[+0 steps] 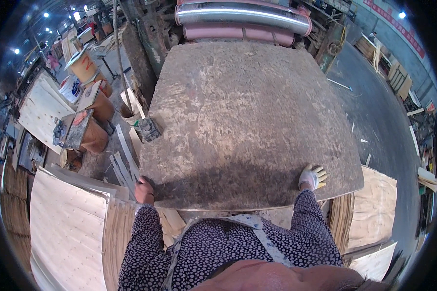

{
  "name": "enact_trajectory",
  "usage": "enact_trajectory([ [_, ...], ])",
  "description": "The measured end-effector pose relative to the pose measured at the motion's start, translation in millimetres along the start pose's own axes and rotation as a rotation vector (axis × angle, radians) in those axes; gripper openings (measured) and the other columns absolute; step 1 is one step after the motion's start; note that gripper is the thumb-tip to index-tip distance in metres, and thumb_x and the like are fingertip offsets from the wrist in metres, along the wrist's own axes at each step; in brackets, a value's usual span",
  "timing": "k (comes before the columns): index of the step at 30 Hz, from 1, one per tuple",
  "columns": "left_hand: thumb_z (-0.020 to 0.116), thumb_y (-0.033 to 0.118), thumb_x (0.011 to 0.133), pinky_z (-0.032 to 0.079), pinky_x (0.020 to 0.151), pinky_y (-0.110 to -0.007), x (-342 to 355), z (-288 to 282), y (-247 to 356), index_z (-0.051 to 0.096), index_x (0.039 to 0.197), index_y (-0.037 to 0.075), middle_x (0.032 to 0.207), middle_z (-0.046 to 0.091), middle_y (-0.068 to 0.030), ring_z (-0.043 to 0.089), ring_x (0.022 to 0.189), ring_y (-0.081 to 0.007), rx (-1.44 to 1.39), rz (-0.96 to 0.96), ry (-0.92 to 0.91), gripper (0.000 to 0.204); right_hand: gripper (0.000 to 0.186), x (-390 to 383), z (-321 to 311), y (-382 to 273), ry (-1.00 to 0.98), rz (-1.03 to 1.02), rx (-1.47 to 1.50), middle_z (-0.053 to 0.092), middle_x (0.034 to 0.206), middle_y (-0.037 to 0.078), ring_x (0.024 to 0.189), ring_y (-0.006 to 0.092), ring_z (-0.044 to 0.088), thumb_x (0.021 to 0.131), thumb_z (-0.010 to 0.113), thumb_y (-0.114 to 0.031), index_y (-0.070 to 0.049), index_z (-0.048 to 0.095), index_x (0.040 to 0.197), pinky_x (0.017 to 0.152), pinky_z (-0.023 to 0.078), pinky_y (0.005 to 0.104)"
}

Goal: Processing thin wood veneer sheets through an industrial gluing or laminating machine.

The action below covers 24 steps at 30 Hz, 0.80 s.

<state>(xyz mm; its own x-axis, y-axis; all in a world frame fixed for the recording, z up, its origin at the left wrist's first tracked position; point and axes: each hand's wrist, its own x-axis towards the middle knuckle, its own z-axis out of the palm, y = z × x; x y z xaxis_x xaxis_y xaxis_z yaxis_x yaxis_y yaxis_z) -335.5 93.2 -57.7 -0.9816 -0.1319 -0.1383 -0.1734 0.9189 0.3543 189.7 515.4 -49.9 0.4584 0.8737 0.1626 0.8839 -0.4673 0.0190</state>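
Along the near edge of a worn board (247, 116) before rollers (243, 20), resting the gloved right hand (314, 178) open, curling the left hand (144, 190) at the left corner with unclear grip. Probably steadying best by pressing evenly.

A broad, worn wooden tabletop (243, 116) is viewed from above. Its left front corner is touched by the bare left hand (144, 190). The gloved right hand (314, 178) is laid on top, fingers spread, near the front edge. Beyond the far end, a silver roller (243, 18) is mounted above a pink roller (238, 33). Pale sheets are stacked at left (68, 228) and right (375, 203).
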Motion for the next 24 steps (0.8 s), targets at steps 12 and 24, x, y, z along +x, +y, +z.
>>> enact_trajectory([
  [12,0.034,0.058,0.098,0.048,0.093,-0.051,2.8,1.8,-4.9,0.062,0.117,0.0,0.114,0.066,-0.0255,0.062,0.108,-0.043,0.024,-0.015,0.017,0.067,0.07,-1.5,-4.6,-0.3,0.024,-0.004,-0.001,0.033,0.155,0.017,0.145,0.0355,0.027,0.099,0.036,-0.055,-0.008,0.038,0.149,0.114,0.023,0.0581],
  [24,0.035,0.057,0.098,0.048,0.093,-0.051,-3.1,-1.3,-4.9,0.062,0.12,0.003,0.117,0.066,-0.0236,0.062,0.11,-0.042,0.017,-0.01,-0.012,0.065,0.068,2.2,3.0,2.4,0.07,-0.009,0.001,0.035,0.154,0.017,0.144,0.0358,0.029,0.099,0.037,-0.055,-0.008,0.04,0.148,0.113,0.025,0.0586],
])
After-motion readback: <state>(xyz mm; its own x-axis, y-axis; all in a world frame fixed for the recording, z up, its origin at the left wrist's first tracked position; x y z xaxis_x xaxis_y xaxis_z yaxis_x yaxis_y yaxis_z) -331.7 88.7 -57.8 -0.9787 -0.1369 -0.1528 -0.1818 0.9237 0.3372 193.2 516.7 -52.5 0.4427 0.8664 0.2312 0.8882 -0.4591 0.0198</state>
